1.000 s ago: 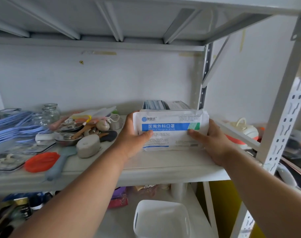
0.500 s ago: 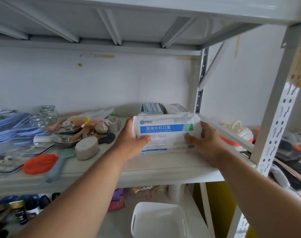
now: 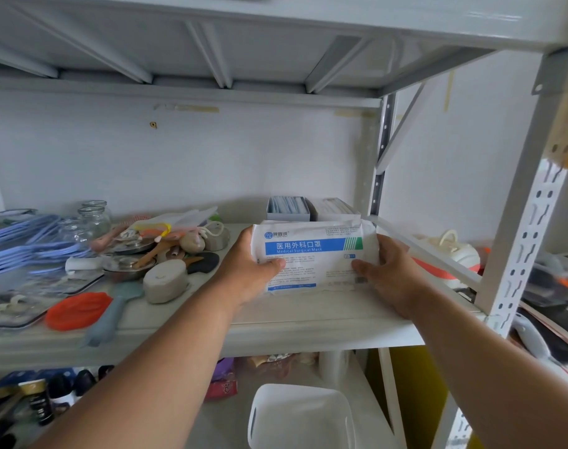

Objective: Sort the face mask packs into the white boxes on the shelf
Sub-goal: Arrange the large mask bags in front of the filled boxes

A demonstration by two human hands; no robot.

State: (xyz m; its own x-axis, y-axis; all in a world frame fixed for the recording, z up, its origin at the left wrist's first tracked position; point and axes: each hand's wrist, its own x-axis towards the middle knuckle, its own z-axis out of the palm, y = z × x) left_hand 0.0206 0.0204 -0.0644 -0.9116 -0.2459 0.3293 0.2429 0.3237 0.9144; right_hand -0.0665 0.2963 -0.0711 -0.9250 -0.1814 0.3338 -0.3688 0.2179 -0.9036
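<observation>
A white face mask pack (image 3: 311,257) with a blue label band stands upright just above the middle shelf (image 3: 308,322). My left hand (image 3: 250,270) grips its left edge with the thumb across the front. My right hand (image 3: 389,270) grips its right edge the same way. Behind the pack, against the back wall, stand two boxes: a grey-blue one (image 3: 287,209) filled with mask packs and a white one (image 3: 336,209). On the lower shelf a white plastic box (image 3: 302,416) sits open and looks empty.
Clutter fills the shelf's left half: glass jars (image 3: 94,218), metal dishes (image 3: 130,264), a grey stone-like lump (image 3: 164,280), an orange silicone piece (image 3: 78,311), blue hangers (image 3: 20,241). A white upright post (image 3: 515,254) stands at the right, with bottles (image 3: 39,400) below left.
Both hands have carried the pack slightly back toward the boxes at the rear of the shelf; the grip is unchanged. The view has shifted a little.
</observation>
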